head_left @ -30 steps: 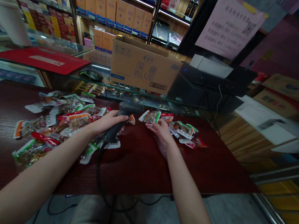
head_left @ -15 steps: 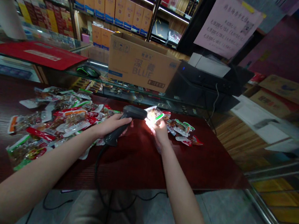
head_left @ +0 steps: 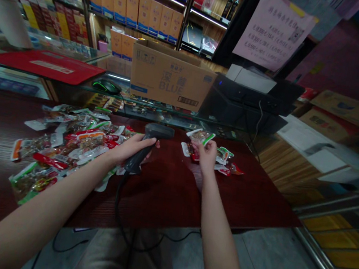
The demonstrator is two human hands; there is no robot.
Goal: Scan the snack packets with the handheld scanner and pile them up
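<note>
My left hand [head_left: 135,148] is wrapped round the handle of a black barcode scanner [head_left: 159,131], whose head points to the right. Between the fingers of my right hand [head_left: 208,155] is a clear snack packet [head_left: 200,135] with a green edge, held just above a small group of packets [head_left: 224,156] on the right of the dark red table [head_left: 162,200]. A larger heap of similar packets [head_left: 88,140], some with red, orange or green edges, lies to the left, partly behind my left forearm.
An open cardboard box [head_left: 171,76] stands behind the table on a glass counter, with a computer mouse [head_left: 106,86] and a red mat [head_left: 45,64] to its left. A black printer [head_left: 250,93] sits right of the box. The scanner's cable [head_left: 117,202] hangs over the front edge.
My right hand has moved to the right with the snack packet, away from the scanner, over the right-hand group. The bright light on the packet has gone out. My left hand has barely moved.
</note>
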